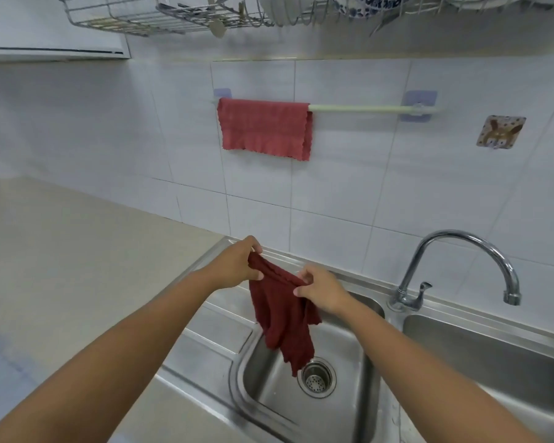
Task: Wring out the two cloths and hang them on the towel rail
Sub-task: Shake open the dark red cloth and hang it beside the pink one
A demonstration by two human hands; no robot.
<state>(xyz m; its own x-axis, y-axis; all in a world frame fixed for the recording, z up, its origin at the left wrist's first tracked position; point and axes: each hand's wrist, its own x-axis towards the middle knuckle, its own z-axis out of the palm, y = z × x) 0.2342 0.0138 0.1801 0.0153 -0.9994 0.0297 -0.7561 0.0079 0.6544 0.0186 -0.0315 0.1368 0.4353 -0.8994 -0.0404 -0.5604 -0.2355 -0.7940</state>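
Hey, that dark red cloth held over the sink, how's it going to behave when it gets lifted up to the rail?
Probably floppy: the dark cloth sags in folds below both hands. Its darker shade than the hung cloth suggests wetness, so likely heavier and clingy. It should drape over the rail easily.

A pale beige tabletop (pixel 61 251) runs along the white tiled wall, its visible surface bare, and meets a steel double sink (pixel 205 356) set into it. A chrome tap (pixel 454 266) stands on the sink's back rim between the two basins; a round strainer (pixel 316 377) sits in the left basin's floor
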